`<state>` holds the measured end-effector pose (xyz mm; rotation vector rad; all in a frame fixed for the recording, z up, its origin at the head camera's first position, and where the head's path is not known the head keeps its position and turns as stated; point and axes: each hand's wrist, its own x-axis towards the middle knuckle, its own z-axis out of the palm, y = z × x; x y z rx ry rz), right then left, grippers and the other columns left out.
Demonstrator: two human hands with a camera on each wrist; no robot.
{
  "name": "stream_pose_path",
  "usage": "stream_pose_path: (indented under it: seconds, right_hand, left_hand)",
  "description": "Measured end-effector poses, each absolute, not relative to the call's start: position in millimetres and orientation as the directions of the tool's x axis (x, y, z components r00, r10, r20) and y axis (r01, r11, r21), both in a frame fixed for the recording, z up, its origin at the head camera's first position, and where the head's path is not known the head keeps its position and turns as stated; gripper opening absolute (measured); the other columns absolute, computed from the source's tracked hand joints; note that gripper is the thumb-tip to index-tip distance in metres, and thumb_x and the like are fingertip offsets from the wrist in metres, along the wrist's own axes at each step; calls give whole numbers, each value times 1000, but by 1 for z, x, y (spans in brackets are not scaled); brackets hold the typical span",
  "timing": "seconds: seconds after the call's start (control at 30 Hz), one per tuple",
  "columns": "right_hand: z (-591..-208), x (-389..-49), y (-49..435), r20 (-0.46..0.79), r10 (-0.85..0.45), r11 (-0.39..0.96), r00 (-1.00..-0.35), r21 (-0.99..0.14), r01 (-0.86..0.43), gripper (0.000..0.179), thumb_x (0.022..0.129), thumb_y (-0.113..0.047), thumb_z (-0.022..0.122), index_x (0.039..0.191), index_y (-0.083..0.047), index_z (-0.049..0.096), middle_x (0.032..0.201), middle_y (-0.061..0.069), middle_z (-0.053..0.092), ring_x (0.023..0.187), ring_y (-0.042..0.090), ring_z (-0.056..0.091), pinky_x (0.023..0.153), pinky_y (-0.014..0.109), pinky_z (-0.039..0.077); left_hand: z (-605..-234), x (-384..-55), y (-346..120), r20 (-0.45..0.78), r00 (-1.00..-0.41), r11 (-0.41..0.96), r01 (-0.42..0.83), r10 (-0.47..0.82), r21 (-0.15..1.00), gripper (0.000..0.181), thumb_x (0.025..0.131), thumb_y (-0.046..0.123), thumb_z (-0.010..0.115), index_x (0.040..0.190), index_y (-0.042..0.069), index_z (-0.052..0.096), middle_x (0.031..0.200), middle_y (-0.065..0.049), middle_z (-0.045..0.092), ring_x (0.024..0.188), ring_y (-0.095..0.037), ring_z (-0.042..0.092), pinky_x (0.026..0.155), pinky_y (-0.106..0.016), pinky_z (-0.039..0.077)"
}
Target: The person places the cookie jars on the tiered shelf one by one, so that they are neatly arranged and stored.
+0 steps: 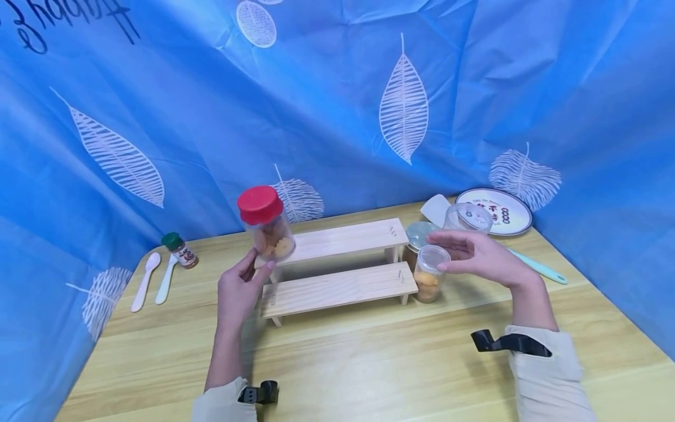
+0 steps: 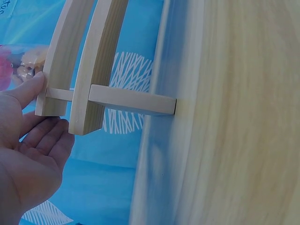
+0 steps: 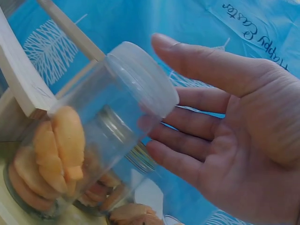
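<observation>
At the left end of a two-step wooden shelf, my left hand holds the upper board, thumb on top and fingers curled beneath. Just above the thumb, a red-lidded jar with pale brown pieces inside stands on that board. My right hand is spread beside a clear jar with a translucent lid. Its thumb is off the lid, with the fingers alongside; whether they touch is unclear. Orange pieces fill the bottom of this jar, which stands by the lower board's right end.
Behind the right hand are a metal-lidded jar, another clear-lidded jar, an oval plate and a spatula with a mint handle. At left lie a pink spoon, a pale green spoon and a green-capped bottle. Blue cloth hangs behind.
</observation>
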<state>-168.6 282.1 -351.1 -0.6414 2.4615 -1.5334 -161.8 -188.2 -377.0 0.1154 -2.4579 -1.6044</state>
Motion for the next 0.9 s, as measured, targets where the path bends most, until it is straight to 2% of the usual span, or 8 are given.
stream_pose_path:
  seconds: [0.2,0.47,0.7,0.9]
  right_hand:
    - [-351,-164,286,64,-435,444,-898,-853,-276,65,89,-22,81,145,-4,53,143,11,57,132,28,54,101,18,47]
    - [-359,-165,288,66,-474,458,-878,-833,-310,56,88,-14,81,138,-3,58,125,8,67,116,17,63,98,25,52]
    - [-360,-168,283,66,-460,490,-886,-813,-315,63,86,-20,84,139,-3,56,127,7,65,119,21,61,98,20,49]
    - [-359,-170,279,63,-440,492,-896,-817,-299,59,85,-23,85,135,-4,59,124,7,67,116,22,63,96,21,51]
  left_hand:
    - [-376,-163,-188,105,-978,396,26,-180,918,71,91,45,76,150,14,51,152,-5,49,139,-27,47,108,-35,45]
    - [-377,-162,-188,101,-977,376,24,-186,926,70,90,43,77,149,13,52,151,-6,50,139,-27,47,109,-34,45]
    - [-378,-162,-188,119,-975,373,41,-190,927,70,90,43,78,148,12,53,150,-7,51,138,-28,48,108,-34,45]
    - [-378,-162,-189,127,-972,374,44,-200,927,69,90,42,78,147,11,54,149,-7,52,137,-26,49,107,-33,45]
